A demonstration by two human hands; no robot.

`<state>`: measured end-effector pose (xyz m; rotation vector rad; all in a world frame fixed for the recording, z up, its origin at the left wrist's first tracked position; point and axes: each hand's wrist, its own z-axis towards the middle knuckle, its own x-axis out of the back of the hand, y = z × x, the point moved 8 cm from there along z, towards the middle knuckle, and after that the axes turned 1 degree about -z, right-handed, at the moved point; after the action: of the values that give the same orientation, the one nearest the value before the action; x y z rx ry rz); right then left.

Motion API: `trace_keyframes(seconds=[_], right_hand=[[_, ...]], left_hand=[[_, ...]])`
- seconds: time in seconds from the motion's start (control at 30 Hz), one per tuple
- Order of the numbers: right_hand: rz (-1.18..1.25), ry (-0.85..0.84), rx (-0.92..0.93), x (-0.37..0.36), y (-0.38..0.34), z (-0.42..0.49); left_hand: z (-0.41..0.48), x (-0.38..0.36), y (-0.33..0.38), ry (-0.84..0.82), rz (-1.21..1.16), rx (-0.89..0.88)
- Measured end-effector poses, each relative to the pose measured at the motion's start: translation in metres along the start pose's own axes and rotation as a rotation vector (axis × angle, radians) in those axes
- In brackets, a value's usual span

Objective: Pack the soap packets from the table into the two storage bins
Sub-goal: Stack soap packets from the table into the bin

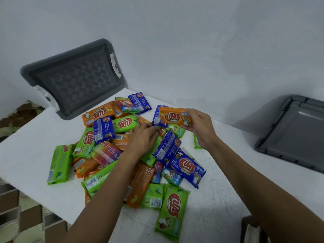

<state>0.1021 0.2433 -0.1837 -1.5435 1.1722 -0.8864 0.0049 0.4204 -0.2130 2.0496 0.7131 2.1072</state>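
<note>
While the right forearm reaches in from 5 o'clock and bends up at the wrist, the right hand (198, 127) holds an orange soap packet (173, 118) above the tabletop (35, 137) at about 1 o'clock of the heap, label facing the camera, its fingers (188, 111) curled over the top edge and the thumb under the bottom edge. A blue packet (157, 116) lies flat against its back, in what looks like the same grip. The left forearm comes in from 7 o'clock, and the left hand (142, 139) lies palm-down on the middle of the pile of soap packets (105, 155); its fingers are bent and blurred, so I cannot tell whether they have hold of anything. The packets are glossy plastic-wrapped oblong bars in orange, green and blue, with red oval logos and barcodes, strewn loosely and overlapping. One green packet (172, 207) lies at the heap's 6 o'clock edge. The tabletop is white and slightly speckled. At 10 o'clock a grey plastic lid (77, 79) with a woven-pattern panel and white latches leans against the white wall (175, 50). At 3 o'clock a smoother grey plastic lid (298, 134) lies flat, partly cut off by the frame.
</note>
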Motion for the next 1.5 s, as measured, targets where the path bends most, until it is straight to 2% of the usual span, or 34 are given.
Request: trace_keyframes(seconds=[0.77, 1.0, 1.13, 1.3, 1.5], right_hand=[[0.053, 0.031, 0.003, 0.015, 0.002, 0.000], [0.056, 0.037, -0.008, 0.015, 0.002, -0.002], [0.059, 0.033, -0.011, 0.014, 0.002, -0.005], [0.092, 0.002, -0.034, 0.015, 0.001, -0.010], [0.058, -0.081, 0.007, 0.020, -0.009, -0.025]], left_hand=[[0.043, -0.010, 0.009, -0.145, 0.127, 0.221], [0.040, 0.001, 0.012, -0.094, 0.159, 0.215], [0.031, 0.012, 0.009, -0.030, -0.015, 0.234], [0.013, 0.024, 0.002, 0.124, -0.312, 0.217], [-0.001, 0.044, 0.007, 0.201, -0.461, 0.144]])
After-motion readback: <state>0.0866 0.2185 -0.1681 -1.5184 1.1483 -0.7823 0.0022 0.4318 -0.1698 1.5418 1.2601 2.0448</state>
